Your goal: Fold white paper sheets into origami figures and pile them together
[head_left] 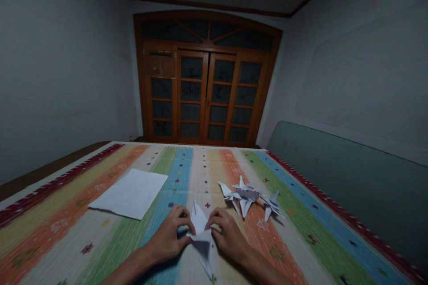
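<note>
Between my hands is a white folded paper crane (202,242), one point toward the far side and another toward me. My left hand (172,234) pinches its left side between thumb and fingers. On the opposite side my right hand (227,234) grips the other edge, fingers curled. The paper's middle is spread somewhat flat between the two hands. Just beyond my right hand lies a cluster of finished paper cranes (247,196), overlapping one another. To the left, a flat sheet of white paper (132,193) rests on the cloth.
A striped, multicoloured tablecloth (110,236) covers the table. Along the right side runs a pale green bench back or panel (347,173). Wooden doors with glass panes (205,93) stand shut beyond the table's far edge, with white walls on both sides.
</note>
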`<state>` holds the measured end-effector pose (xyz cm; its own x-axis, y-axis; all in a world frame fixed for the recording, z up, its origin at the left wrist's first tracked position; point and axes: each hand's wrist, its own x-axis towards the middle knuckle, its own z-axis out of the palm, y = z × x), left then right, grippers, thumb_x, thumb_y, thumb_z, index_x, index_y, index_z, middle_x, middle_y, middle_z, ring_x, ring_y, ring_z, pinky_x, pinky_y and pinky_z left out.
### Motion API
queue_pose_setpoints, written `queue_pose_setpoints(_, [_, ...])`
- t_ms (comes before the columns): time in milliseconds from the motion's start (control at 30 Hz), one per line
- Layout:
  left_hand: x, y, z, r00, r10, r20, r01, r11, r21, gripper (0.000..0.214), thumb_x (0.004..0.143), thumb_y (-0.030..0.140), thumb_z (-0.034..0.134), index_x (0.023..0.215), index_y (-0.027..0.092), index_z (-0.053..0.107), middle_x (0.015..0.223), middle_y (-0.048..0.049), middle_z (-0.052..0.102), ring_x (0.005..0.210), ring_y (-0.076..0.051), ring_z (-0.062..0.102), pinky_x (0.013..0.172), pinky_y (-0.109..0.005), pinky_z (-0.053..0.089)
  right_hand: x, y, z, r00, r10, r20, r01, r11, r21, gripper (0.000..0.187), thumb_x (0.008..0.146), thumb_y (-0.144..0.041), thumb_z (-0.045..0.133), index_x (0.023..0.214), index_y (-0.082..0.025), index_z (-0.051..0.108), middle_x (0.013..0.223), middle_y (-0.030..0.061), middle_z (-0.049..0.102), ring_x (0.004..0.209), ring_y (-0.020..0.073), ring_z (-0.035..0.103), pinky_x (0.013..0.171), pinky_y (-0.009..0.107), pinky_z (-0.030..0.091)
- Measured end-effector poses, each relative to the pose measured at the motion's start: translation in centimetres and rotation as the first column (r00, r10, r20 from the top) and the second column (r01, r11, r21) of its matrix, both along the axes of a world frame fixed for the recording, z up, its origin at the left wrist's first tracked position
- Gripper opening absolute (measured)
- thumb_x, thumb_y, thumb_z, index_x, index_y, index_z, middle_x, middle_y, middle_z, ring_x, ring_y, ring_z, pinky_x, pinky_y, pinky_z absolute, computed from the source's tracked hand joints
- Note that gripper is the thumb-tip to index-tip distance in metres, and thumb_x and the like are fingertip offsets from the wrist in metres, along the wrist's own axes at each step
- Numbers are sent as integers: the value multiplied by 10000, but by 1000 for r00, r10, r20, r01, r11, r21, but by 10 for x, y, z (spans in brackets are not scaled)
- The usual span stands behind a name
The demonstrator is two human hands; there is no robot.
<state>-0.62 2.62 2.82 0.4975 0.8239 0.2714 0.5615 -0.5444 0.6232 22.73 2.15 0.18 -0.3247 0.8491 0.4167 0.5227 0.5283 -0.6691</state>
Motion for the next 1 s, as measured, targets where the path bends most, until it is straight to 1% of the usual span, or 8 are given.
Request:
queue_pose_setpoints(100, [-1,-5,-1,998,-53,-20,54,993,103,257,709,48,740,854,258,773,1142,-55,602,1121,-292,530,1024,-428,409,1,1,-1,1000,-8,13,8,1000,17,419,712,55,537,853,-232,807,964,67,670,967,232,649,873,328,486])
queue_pose_setpoints(233, [-2,-8,0,996,-86,-32,91,974,209,258,758,30,717,867,258,771,1282,-74,597,1216,-327,485,1055,-471,387,0,0,2,999,-28,16,28,1000,-3,416,731,45,547,834,-238,834,916,77,670,914,230,661,821,317,501])
queue_pose_setpoints(400, [-2,-7,3,983,-179,-50,185,970,160,178,890,133,658,917,257,782,1030,-72,718,1070,-286,568,978,-441,446,-2,-2,6,1000,0,2,0,1000,-16,454,722,51,500,834,-228,840,879,78,703,861,219,686,789,307,514])
queue_pose_setpoints(467, [-2,-6,2,982,-186,-46,191,969,156,170,912,160,647,931,256,785,1004,-71,725,1034,-275,582,954,-428,454,-3,-3,8,1000,-2,-12,2,1000,-22,451,716,48,487,816,-221,835,876,77,724,869,220,696,807,312,518])
queue_pose_setpoints(633, [-2,-5,-1,987,-154,-35,157,981,116,131,883,166,700,936,257,779,993,-53,709,1014,-258,594,966,-409,432,-3,-5,12,996,55,-69,-55,998,-11,283,839,-87,544,876,-187,807,917,97,764,891,236,710,845,341,531])
queue_pose_setpoints(733, [-2,-3,-4,990,-136,-32,138,987,85,130,843,150,749,928,247,755,952,-27,701,985,-243,604,1012,-424,392,0,-6,11,992,112,-61,-115,993,-33,198,869,-189,618,986,-178,777,1036,122,771,1003,263,705,940,389,518])
queue_pose_setpoints(900, [-2,2,-8,992,-120,-30,122,989,81,159,826,179,779,947,225,686,953,-12,694,966,-238,598,952,-392,408,4,-10,7,982,176,67,-171,983,-74,385,747,-187,756,1129,-190,706,1284,149,697,1213,314,626,1073,454,457])
queue_pose_setpoints(1000, [-3,2,-9,994,-106,-31,107,993,58,243,785,203,824,963,216,660,965,-13,686,952,-238,587,884,-355,423,2,-13,8,980,170,106,-166,985,-46,316,759,-142,730,1069,-197,703,1302,143,682,1235,298,610,1087,443,450])
